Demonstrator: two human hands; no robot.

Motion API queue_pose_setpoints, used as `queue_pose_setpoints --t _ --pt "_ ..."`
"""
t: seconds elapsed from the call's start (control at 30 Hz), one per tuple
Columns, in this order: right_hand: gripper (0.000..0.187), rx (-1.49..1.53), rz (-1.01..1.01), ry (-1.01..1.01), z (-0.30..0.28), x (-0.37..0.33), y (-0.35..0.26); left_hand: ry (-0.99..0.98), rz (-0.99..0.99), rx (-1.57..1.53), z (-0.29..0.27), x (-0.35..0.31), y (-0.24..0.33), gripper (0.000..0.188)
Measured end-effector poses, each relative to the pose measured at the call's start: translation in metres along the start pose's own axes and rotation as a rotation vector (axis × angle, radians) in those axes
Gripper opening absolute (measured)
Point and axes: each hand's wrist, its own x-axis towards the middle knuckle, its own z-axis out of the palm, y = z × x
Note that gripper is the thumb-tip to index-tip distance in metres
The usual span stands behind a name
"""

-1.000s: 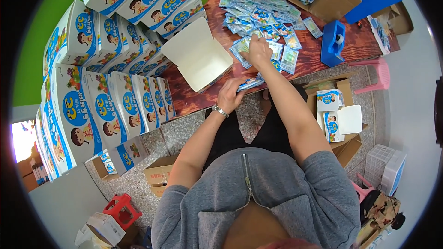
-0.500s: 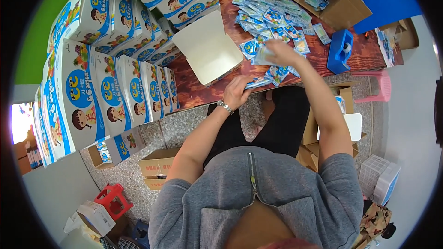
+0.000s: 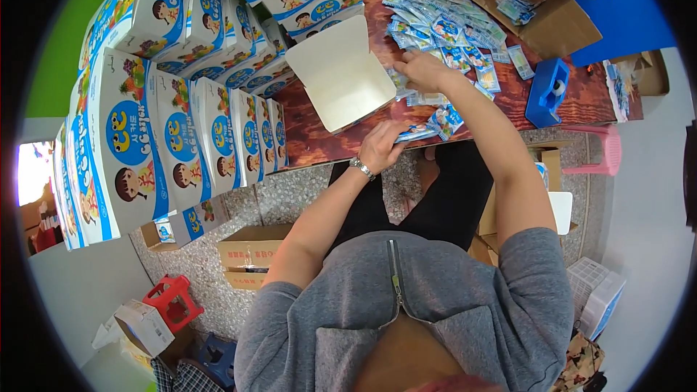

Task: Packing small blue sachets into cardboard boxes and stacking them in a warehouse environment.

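Note:
At the table's near edge, my left hand, with a metal watch at its wrist, has its fingers closed on a few small blue-and-white sachets. My right hand reaches across to the near left side of a heap of sachets. Its fingers are bent together on a sachet, which they partly cover. Just left of both hands stands a white carton with its lid flap up; its contents, if any, cannot be made out.
Printed white-and-blue cartons are stacked high on the left. A blue tape dispenser stands right of the heap, and an open cardboard box with more sachets lies behind it. A pink stool is beyond the right table edge.
My right hand has moved left across the sachets, toward the white carton. My left hand stays at the table edge with its sachets. The whole view has shifted slightly.

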Motion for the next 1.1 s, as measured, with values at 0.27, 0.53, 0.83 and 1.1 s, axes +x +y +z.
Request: queue_pose_setpoints --t 0.27,0.53,0.83,1.1 --pt "0.071 0.493 0.062 0.277 -0.029 -0.044 0.021 -0.008 0.004 0.005 -0.005 0.000 -0.001 0.031" --pt "0.056 0.051 0.126 0.182 0.036 -0.056 -0.003 -0.014 0.011 -0.003 -0.002 0.001 0.001 0.032" --pt "0.044 0.562 0.283 0.185 0.003 -0.098 0.077 -0.009 0.028 0.019 -0.001 0.003 -0.001 0.031" --pt "0.061 0.290 0.282 0.125 0.040 -0.091 0.060 -0.019 0.021 0.026 -0.002 0.000 -0.001 0.031"
